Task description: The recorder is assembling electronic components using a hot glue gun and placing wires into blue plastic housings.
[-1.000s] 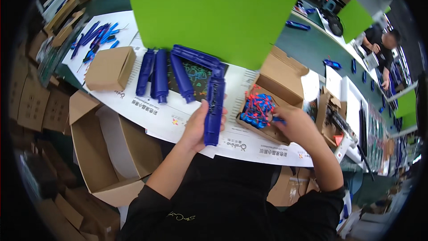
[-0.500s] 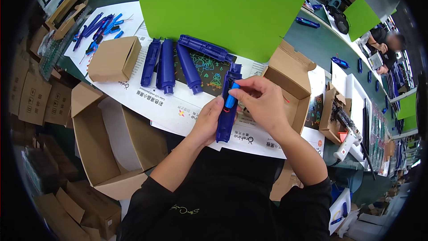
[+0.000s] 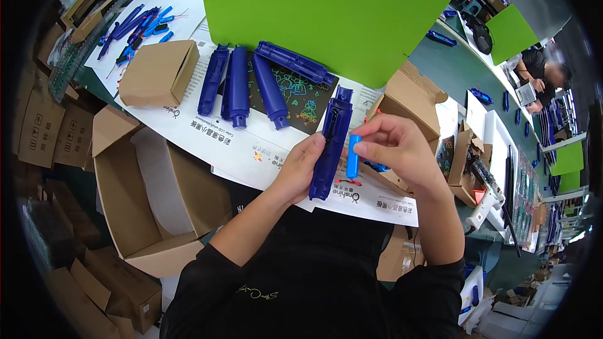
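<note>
A tall green board [image 3: 326, 19] stands up behind the work and hides what is past it. A closed brown box [image 3: 157, 75] sits on the left, a big open box [image 3: 147, 198] is lower down, and a white tool [image 3: 482, 208] lies far right. The right hand [image 3: 402, 154] hides part of the open small box [image 3: 414, 97].

I count four dark blue shells [image 3: 237, 91] on the table. One more, the held shell [image 3: 330, 150], is in the left hand [image 3: 296, 169], with fingers wrapped around it. The right hand pinches one light blue tube [image 3: 353, 158] just beside that shell, its red wire [image 3: 347, 182] hanging near the bottom. The blue pile [image 3: 141, 31] at upper left is too jumbled to count.
</note>
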### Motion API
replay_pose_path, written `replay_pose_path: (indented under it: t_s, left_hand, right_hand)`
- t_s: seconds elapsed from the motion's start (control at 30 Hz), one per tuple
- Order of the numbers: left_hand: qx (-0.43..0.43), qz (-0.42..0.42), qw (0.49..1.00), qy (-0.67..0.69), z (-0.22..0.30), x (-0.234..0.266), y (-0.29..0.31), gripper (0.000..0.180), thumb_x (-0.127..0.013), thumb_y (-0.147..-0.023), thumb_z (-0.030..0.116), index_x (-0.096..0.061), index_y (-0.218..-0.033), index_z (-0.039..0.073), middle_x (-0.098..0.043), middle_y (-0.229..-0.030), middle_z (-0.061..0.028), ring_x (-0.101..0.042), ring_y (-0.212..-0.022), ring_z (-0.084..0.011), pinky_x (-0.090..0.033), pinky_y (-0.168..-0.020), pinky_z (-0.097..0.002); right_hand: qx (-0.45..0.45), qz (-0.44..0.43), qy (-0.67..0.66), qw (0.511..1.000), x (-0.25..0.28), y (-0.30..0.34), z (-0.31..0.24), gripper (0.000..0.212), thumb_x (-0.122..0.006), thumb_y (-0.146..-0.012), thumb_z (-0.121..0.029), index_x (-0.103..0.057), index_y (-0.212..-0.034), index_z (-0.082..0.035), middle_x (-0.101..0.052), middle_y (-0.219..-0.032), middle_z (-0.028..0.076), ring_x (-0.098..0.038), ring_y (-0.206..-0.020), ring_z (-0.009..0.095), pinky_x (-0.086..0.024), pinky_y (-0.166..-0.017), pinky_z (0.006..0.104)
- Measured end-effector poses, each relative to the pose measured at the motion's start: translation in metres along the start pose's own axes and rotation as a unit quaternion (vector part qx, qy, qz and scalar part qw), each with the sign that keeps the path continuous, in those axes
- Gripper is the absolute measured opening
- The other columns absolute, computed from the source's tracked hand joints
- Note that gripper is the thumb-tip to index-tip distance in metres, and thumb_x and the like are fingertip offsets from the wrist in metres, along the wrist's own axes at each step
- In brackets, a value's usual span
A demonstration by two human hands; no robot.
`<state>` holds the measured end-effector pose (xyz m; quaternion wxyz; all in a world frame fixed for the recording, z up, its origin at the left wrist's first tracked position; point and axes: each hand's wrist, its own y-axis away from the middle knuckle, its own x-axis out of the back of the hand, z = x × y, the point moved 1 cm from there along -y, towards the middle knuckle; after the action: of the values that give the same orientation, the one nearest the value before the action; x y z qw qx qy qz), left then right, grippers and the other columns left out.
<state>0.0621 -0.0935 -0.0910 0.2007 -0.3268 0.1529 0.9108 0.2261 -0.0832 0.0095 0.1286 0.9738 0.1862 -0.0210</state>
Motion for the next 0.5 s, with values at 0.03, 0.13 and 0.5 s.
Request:
replay_pose_path:
  t_s: [0.03,0.13,0.5]
  left_hand:
    - [0.003,-0.012,1.000,-0.002,0.000,0.000,0.000,0.053,-0.037,-0.094,0.048,-0.046,-0.121,0.003,-0.059,-0.092,-0.0071,-0.059,-0.079,-0.0122,-0.052,-0.068,-0.0262]
    - [0.001,-0.030,0.999,-0.010,0.000,0.001,0.000,0.052,-0.038,-0.094,0.048,-0.047,-0.120,0.004,-0.059,-0.092,-0.0064,-0.058,-0.077,-0.0110,-0.051,-0.066,-0.0245]
    - [-0.005,0.014,1.000,-0.024,-0.007,0.004,-0.004,0.045,-0.040,-0.094,0.046,-0.051,-0.110,0.005,-0.059,-0.088,-0.0053,-0.057,-0.073,-0.0098,-0.048,-0.064,-0.0228]
  right_hand:
    - [0.004,0.020,0.052,0.998,0.000,-0.001,0.002,0.020,-0.065,-0.081,-0.003,-0.060,-0.099,0.003,-0.066,-0.086,0.007,-0.061,-0.075,0.008,-0.049,-0.069,0.0209]
    - [0.034,0.083,0.145,0.985,-0.006,-0.009,0.014,0.020,-0.066,-0.080,-0.005,-0.061,-0.099,0.002,-0.066,-0.084,0.007,-0.061,-0.072,0.007,-0.049,-0.066,0.0211]
    - [0.099,0.234,0.226,0.940,-0.022,-0.015,0.042,0.021,-0.073,-0.074,-0.011,-0.067,-0.093,-0.004,-0.066,-0.084,0.006,-0.054,-0.062,0.008,-0.043,-0.055,0.0214]
